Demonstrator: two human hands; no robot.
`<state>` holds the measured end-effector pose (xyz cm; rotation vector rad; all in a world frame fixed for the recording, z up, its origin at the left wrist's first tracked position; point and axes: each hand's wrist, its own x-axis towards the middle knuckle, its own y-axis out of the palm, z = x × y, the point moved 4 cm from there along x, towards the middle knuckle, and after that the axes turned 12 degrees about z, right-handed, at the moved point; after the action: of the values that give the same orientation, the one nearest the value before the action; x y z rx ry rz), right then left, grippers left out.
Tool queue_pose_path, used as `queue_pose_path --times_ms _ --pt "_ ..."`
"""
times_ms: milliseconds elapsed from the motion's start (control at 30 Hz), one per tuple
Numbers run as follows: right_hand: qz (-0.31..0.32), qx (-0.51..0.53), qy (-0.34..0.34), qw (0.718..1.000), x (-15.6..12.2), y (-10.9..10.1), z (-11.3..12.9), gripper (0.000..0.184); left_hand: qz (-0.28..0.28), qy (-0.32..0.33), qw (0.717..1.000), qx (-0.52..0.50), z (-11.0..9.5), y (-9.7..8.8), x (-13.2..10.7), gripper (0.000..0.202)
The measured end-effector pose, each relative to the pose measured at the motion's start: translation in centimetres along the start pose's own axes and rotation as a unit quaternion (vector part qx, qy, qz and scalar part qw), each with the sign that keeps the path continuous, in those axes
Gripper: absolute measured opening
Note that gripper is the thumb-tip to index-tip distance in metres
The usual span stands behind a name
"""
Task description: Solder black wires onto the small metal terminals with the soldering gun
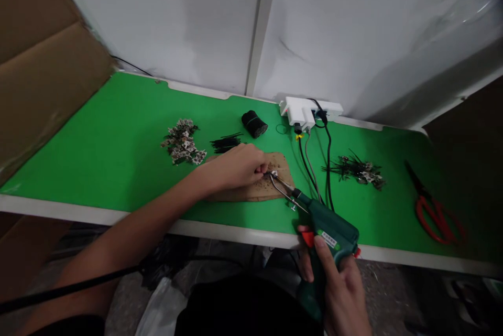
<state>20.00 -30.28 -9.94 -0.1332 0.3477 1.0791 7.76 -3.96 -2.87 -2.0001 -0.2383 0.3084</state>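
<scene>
My right hand (334,278) grips a green soldering gun (330,226) by its handle, fingers near the red trigger. The gun's metal tip and thin curved feed tube point up and left. My left hand (247,164) is closed in a pinch over a brown cardboard piece (251,192). Just beyond its fingertips shows a small white part (274,173), right at the soldering tip. Its held end is hidden by the fingers. Short black wires (227,143) lie behind my left hand, with a tied black wire bundle (254,123) farther back.
At left is a pile of small white-and-grey parts (183,142). To the right lie parts with black wires (356,169) and red-handled scissors (434,215). A white power strip (310,109) with cables stands by the wall. Cardboard (47,63) borders the green table (118,116).
</scene>
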Motion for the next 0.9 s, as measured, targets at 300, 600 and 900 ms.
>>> queue_pose_path --times_ms 300,600,900 --pt "-0.048 -0.086 -0.006 0.995 -0.3 -0.1 -0.2 0.055 -0.004 0.008 1.0 -0.004 0.1 0.0 0.1 0.028" --pt "-0.098 -0.089 -0.177 0.975 -1.1 3.1 -2.4 0.047 0.006 -0.02 1.0 -0.012 0.2 0.1 -0.1 0.023" --pt "-0.302 -0.017 -0.376 0.876 0.2 -4.5 3.9 0.027 0.051 -0.049 0.997 -0.025 -0.2 -0.7 0.0 0.024"
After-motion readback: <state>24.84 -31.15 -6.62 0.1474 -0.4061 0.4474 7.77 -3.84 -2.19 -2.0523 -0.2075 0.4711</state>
